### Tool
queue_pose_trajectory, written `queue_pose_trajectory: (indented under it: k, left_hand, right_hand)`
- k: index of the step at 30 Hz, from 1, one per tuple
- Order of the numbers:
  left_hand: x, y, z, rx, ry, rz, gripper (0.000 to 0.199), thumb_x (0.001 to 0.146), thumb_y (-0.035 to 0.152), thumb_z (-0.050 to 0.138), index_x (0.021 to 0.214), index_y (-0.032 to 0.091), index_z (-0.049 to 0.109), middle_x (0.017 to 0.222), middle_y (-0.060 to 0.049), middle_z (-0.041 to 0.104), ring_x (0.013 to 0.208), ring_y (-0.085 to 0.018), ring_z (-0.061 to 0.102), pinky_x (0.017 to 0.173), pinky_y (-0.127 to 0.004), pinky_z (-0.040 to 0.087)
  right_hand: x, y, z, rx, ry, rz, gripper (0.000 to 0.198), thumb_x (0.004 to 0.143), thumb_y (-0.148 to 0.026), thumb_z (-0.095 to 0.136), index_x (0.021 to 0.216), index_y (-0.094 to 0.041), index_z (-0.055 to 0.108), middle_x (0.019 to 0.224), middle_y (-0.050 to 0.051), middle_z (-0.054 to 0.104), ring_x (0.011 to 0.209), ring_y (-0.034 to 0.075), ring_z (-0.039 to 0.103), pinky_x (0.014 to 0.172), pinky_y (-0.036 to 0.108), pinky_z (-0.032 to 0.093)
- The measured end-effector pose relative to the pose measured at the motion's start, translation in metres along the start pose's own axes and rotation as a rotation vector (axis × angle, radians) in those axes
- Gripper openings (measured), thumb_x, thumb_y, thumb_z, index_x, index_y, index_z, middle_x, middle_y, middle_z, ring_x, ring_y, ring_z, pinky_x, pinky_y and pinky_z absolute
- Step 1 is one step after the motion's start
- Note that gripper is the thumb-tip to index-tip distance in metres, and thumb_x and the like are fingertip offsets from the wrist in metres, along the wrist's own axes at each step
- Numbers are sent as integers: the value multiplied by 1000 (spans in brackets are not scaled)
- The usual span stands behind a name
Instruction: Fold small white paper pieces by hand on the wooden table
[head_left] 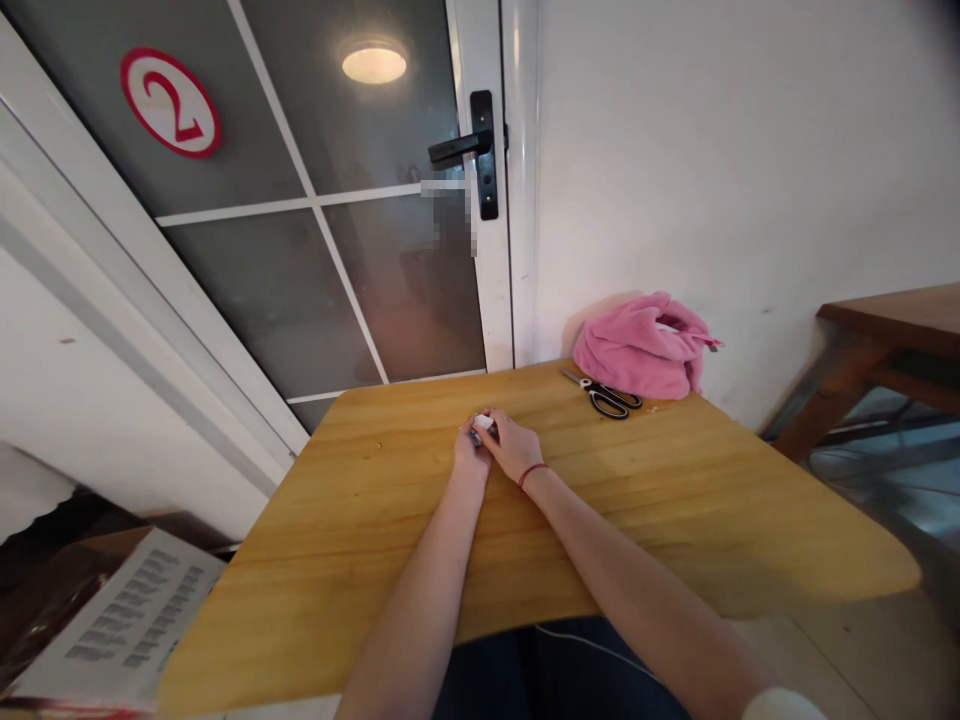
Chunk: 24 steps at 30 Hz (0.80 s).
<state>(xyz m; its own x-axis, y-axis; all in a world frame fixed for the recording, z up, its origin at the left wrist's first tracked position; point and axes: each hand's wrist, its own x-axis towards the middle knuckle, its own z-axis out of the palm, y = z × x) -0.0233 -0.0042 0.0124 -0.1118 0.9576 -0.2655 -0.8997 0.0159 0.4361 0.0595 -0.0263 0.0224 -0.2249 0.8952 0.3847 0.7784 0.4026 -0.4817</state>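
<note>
White piece (484, 423): right hand (513, 446) pinching it with fingers, left hand (471, 452) curled round it. Probably light, fairly stiff, easily dropped; best gripped by edges.

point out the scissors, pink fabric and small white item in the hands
Scissors (598, 389), head view: handles, near the pivot.
Pink fabric (637, 346), head view: middle folds.
Small white item (484, 422), head view: its pale upper face.

Table (352, 520) opens leftward; scissors (595, 389), pink cloth (637, 345) block far right
</note>
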Motion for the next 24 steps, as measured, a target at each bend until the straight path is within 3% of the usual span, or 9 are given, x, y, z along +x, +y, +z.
queue_pose_trajectory:
  k: [7, 14, 20, 24]
  left_hand:
    - [3, 5, -1, -75, -16, -26, 17, 75, 7, 38, 66, 13, 52, 65, -3, 56, 61, -11, 56, 67, -26, 46]
    - [1, 13, -4, -25, -13, -44, 11, 75, 16, 42, 67, 14, 50, 59, -1, 52, 52, -9, 53, 55, -23, 44]
    - [-8, 12, 1, 13, -14, 10, 17, 79, 26, 36, 79, 17, 51, 60, -1, 51, 49, -11, 51, 51, -25, 43]
    - [-12, 11, 4, 30, -31, 6, 18, 79, 22, 35, 76, 16, 51, 57, -1, 50, 45, -10, 49, 48, -23, 40]
  right_hand:
    - [1, 2, 1, 103, 56, -16, 32, 82, -48, 33, 102, -25, 45, 99, 0, 57, 80, 13, 56, 60, 21, 37]
    - [0, -2, 1, 106, -10, -172, 27, 80, -43, 40, 102, -30, 49, 106, -3, 53, 81, 11, 55, 65, 21, 39]
    - [2, -1, 3, 114, -46, -118, 28, 77, -44, 44, 100, -29, 53, 101, -1, 53, 79, 11, 53, 64, 20, 40]
    - [1, -5, 1, 74, -37, -100, 23, 80, -38, 40, 94, -27, 55, 95, -1, 54, 75, 10, 53, 61, 19, 38]
